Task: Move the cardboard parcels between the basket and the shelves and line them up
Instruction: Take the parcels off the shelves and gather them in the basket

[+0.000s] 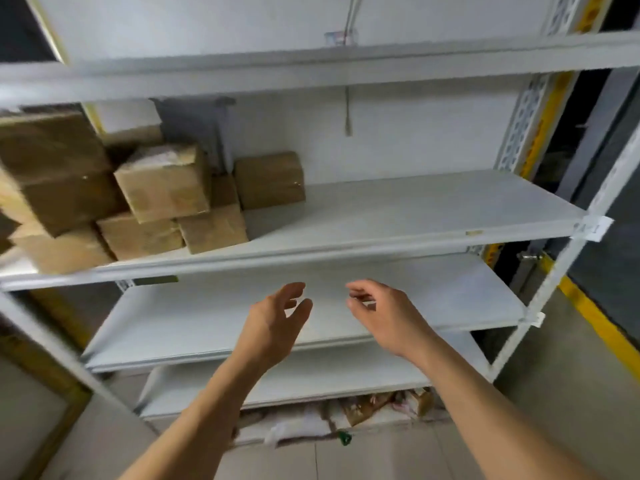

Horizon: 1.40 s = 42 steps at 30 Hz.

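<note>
Several brown cardboard parcels (162,183) are piled unevenly on the left half of a white metal shelf (415,216). One small parcel (270,180) stands apart at the pile's right end, against the back wall. My left hand (277,323) and my right hand (381,313) hang in front of the shelf below (467,296), palms facing each other, fingers relaxed, holding nothing. Both hands are below and to the right of the pile. No basket is in view.
The rack has a top shelf (311,69) above and a lower shelf (346,379) beneath the hands. Crumpled packaging and paper (363,410) lie under the lowest shelf on the floor. A yellow floor line (595,323) runs at the right.
</note>
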{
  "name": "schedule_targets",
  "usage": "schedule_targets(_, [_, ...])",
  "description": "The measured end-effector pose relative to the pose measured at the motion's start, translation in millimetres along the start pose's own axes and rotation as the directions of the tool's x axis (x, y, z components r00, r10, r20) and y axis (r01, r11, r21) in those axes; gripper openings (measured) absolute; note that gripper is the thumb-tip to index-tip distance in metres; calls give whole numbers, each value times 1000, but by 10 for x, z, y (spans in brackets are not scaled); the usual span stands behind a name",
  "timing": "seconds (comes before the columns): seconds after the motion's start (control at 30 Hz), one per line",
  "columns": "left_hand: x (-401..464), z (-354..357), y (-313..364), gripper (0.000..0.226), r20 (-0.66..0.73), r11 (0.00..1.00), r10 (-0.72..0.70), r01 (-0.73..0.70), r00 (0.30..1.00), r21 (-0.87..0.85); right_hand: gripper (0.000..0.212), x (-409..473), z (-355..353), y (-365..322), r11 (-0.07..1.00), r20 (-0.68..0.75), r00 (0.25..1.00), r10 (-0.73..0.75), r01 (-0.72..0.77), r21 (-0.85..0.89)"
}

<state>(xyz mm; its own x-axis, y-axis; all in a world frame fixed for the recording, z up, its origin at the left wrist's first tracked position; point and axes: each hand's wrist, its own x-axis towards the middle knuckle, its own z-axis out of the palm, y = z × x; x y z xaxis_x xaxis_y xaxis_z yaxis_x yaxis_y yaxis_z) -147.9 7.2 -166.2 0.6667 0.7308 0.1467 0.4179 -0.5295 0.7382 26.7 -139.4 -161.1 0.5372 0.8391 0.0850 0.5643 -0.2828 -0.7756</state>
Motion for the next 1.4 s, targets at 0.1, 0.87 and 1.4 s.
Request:
schedule_targets(0.1, [41,-410,-251,43,-95,999,-37,35,995,-18,37,351,317,-384,997,37,996,-75,74,30])
schedule_targets(0.87, [1344,-2232,-694,84,-604,982,-175,185,778,-46,85,2280,1181,-2269,948,154,949,-275,241,208])
schedule_targets(1.4, [1636,-2364,-769,57,-514,827,-444,116,734,-550,97,2654,1366,-2454,897,192,977,-94,-1,443])
